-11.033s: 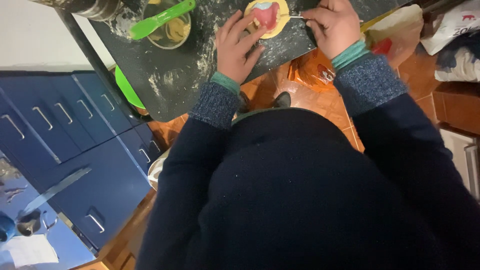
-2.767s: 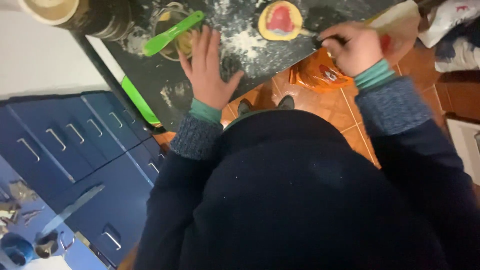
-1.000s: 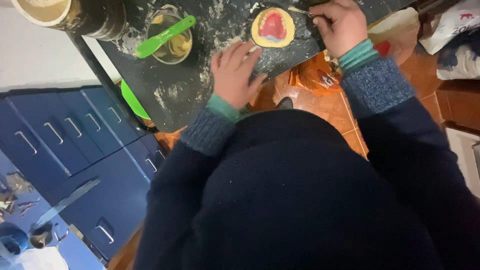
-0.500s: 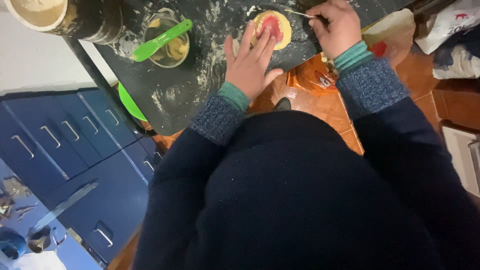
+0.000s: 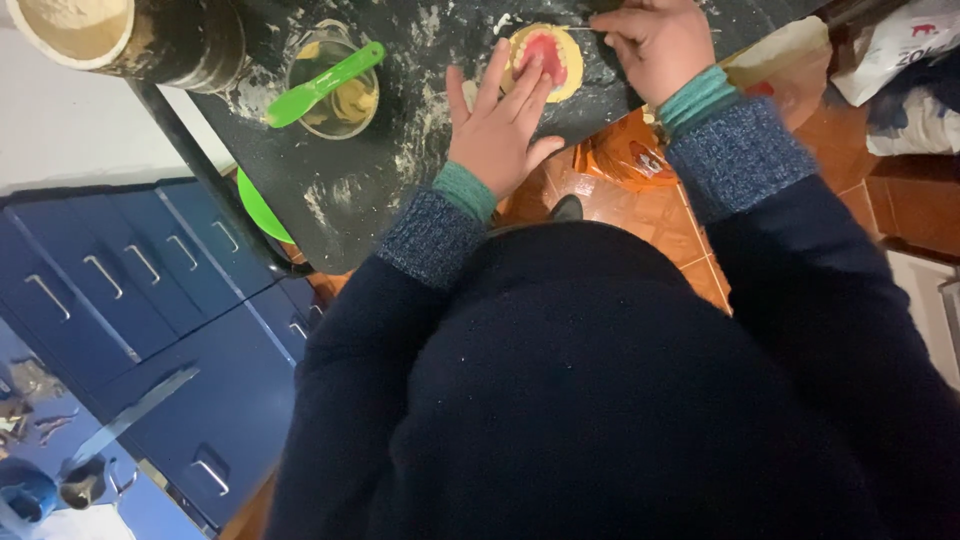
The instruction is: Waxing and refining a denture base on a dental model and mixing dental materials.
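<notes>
The left hand (image 5: 497,125) lies flat and open on the dark, flour-dusted counter (image 5: 400,200), its fingertips (image 5: 530,85) resting on the near edge of a round yellow mould (image 5: 545,62) with a pink centre ringed by small white teeth. The mould sits just beyond the left hand, at the far edge of the counter, between the two hands. The right hand (image 5: 655,45) is closed around a thin metal tool (image 5: 580,28), whose tip reaches toward the far rim of the mould; the tool is slender and partly blurred. Well to the left of the left hand stands a small bowl (image 5: 335,85) of pale paste with a green spatula (image 5: 322,85) lying across it. Farther left still, a dark tub (image 5: 130,40) holds pale powder. Below the counter, off to the left, are blue drawers (image 5: 130,300).
</notes>
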